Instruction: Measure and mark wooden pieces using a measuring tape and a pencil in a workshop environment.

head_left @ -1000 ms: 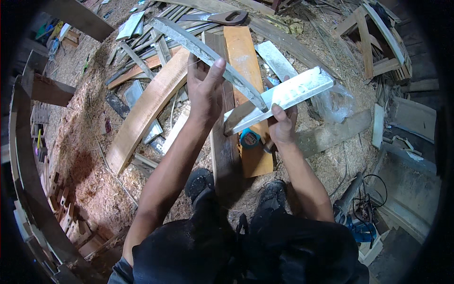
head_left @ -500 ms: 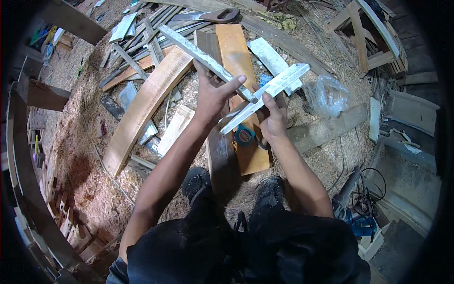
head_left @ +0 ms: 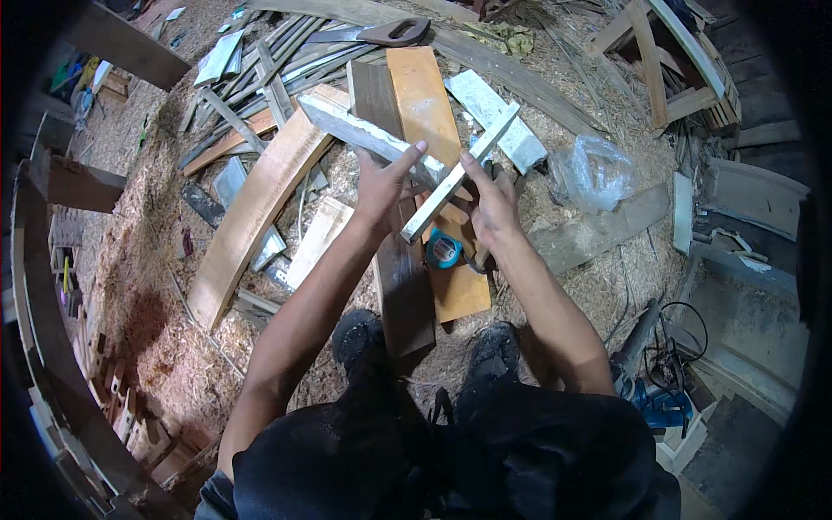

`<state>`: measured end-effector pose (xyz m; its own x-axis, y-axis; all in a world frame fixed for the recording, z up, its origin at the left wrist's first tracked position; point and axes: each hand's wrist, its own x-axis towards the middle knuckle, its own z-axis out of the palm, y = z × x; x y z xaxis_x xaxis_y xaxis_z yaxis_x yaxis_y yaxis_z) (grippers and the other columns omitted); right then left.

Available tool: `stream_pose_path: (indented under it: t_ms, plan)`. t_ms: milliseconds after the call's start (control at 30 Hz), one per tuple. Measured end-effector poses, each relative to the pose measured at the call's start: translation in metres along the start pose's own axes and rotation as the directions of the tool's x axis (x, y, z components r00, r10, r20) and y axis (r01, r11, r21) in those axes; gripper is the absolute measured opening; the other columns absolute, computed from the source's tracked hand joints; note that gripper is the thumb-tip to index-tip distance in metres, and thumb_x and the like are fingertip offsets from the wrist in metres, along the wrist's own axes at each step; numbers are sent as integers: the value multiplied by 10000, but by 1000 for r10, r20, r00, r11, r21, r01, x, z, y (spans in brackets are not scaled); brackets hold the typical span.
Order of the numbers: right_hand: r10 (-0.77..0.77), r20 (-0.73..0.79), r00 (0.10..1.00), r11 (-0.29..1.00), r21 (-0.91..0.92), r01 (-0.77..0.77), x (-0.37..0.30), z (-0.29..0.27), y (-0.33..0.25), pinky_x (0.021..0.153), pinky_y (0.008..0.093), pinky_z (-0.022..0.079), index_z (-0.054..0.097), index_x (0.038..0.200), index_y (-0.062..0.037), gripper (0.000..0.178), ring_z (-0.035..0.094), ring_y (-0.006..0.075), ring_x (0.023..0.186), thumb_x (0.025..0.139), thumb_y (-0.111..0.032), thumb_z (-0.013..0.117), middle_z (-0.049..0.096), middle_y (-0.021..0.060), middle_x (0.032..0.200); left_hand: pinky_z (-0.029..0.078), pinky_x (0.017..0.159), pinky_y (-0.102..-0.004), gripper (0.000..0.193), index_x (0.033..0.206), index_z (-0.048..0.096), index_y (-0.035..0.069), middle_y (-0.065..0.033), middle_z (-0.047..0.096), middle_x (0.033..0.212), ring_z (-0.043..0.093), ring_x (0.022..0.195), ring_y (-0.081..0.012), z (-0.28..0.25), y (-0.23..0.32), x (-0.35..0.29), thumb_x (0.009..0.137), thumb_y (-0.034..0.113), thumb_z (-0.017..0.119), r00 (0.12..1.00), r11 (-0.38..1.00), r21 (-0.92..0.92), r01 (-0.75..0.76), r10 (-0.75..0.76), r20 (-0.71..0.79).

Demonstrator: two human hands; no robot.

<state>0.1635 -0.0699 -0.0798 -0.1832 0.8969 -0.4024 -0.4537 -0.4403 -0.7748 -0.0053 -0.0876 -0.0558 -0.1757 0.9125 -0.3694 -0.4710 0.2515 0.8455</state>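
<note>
My left hand [head_left: 384,186] is closed around a whitish, rough wooden board [head_left: 360,130], with the thumb along its upper edge. My right hand [head_left: 494,204] grips a second, narrower white wooden strip [head_left: 455,178], thumb on top and fingers hidden behind. The two pieces meet at an angle in front of me, the strip's side close to the board's near end; whether they touch I cannot tell. Beneath them lie an orange-yellow plank [head_left: 459,295] and a dark brown plank [head_left: 403,299]. A round teal tape measure [head_left: 444,250] rests on the orange-yellow plank, just below the strip.
A curved light wood piece [head_left: 251,221] lies left on sawdust. Beyond are a handsaw [head_left: 394,33] and piled thin strips. To the right lie a white board [head_left: 507,130], a clear plastic bag [head_left: 598,173] and a blue power tool [head_left: 663,406] with a black cord.
Both wooden pieces have been turned in my hands. The right strip now shows a narrower edge and stands more steeply, while the left board shows more of its broad side.
</note>
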Motion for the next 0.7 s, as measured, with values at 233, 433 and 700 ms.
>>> stream_pose_path:
  t_ms: [233,433,700]
  plan:
    - [47,-65,997,999,-2,-47,0,0,6,837,438,556,324,1371,-23,791,586,242,1069,827,-318,817,508,128,1224,474,932,-652,870,1419,162,50,-247,407,1349,507,1235,-406,2,2,-5,846,238,789,999,1000,17,-4,5,-52]
    - [-14,-13,1000,1000,20,14,-5,0,2,832,392,577,487,1199,-59,489,625,196,995,866,-260,783,584,68,1101,532,892,-590,881,1434,153,60,-240,454,1314,543,1207,-388,5,2,-6,846,225,788,997,991,135,-26,35,-66]
    - [-72,67,995,996,53,68,0,-11,14,865,377,601,331,1372,-17,649,618,226,1088,890,-162,741,535,107,1196,571,860,-539,700,1391,275,19,-206,542,1222,616,1103,-327,4,-2,0,875,177,720,994,987,129,-95,100,-32]
